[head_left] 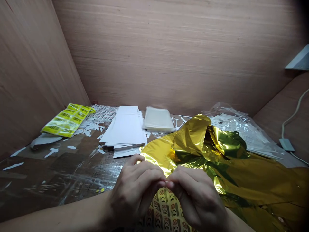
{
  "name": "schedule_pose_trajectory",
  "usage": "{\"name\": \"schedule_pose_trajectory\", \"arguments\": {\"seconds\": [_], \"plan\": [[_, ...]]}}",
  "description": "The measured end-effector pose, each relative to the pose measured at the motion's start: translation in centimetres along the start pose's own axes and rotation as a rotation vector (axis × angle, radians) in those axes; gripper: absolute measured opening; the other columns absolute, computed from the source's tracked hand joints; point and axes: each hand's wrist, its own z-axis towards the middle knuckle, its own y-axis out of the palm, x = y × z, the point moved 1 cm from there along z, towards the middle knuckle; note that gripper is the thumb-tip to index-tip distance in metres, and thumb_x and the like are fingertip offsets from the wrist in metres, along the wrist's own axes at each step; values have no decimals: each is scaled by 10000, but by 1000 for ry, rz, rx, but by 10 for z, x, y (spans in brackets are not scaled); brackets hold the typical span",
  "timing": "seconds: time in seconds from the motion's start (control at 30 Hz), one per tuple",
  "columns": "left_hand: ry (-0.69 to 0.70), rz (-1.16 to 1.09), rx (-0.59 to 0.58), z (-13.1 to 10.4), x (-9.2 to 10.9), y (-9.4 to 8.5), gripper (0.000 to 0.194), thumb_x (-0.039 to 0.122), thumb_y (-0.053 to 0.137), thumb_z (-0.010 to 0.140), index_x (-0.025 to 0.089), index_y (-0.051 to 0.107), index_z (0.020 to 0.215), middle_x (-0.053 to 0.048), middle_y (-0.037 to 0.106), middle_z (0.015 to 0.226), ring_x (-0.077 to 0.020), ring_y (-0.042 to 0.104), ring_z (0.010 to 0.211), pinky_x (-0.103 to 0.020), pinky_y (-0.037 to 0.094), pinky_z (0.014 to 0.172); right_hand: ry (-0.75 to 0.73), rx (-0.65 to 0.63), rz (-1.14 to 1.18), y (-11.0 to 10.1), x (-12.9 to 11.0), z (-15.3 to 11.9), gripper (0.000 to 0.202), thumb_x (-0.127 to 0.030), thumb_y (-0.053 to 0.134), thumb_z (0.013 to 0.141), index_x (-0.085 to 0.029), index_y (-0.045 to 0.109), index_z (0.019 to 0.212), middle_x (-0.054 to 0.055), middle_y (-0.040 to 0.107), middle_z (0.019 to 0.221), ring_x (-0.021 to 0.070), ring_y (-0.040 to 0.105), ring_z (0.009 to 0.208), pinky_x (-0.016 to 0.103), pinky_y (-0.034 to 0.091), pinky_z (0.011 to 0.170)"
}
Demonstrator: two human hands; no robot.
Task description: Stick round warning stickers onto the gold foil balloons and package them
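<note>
My left hand (137,183) and my right hand (199,193) meet at the front middle, thumbs and forefingers pinched with the tips almost touching. Whatever sits between the fingertips is too small or hidden to make out. Beneath the hands lies a yellow sheet of printed CE-mark labels (164,209), partly covered by them. Shiny gold foil (190,138) is heaped right behind the hands and spreads to the right; I cannot tell whether the fingers touch it.
White card sheets (126,125) are stacked behind, beside a pack of clear sleeves (159,119). Yellow barcode labels (69,119) lie at left, among white scraps (51,151). A plastic bag of white sticks (246,129) sits at back right, near a cable (289,116). Wooden panels surround the table.
</note>
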Motion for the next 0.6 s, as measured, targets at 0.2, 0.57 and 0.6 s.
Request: {"name": "schedule_pose_trajectory", "arguments": {"seconds": [0.2, 0.57, 0.6], "plan": [[-52, 24, -12, -2, 0, 1, 165, -11, 534, 934, 140, 587, 976, -42, 683, 837, -170, 598, 726, -377, 357, 752, -4, 81, 95, 3, 5, 2, 72, -126, 627, 977, -167, 685, 991, 23, 691, 766, 136, 618, 648, 262, 464, 599], [-64, 31, 28, 0, 0, -1, 193, 151, 663, 952, 130, 605, 1135, -65, 731, 979, -196, 664, 865, -371, 422, 819, 16, 102, 157, 1, 3, 3, 160, -46, 585, 962, -183, 662, 932, 15, 666, 757, 127, 584, 637, 260, 453, 575], [-53, 36, 31, 1, 0, -1, 207, 130, 662, 942, 129, 606, 1141, -65, 734, 982, -194, 669, 867, -369, 426, 820, 22, 90, 153, 1, 2, 3, 156, -57, 576, 967, -182, 659, 925, 13, 645, 742, 126, 561, 625, 264, 433, 563]]}}
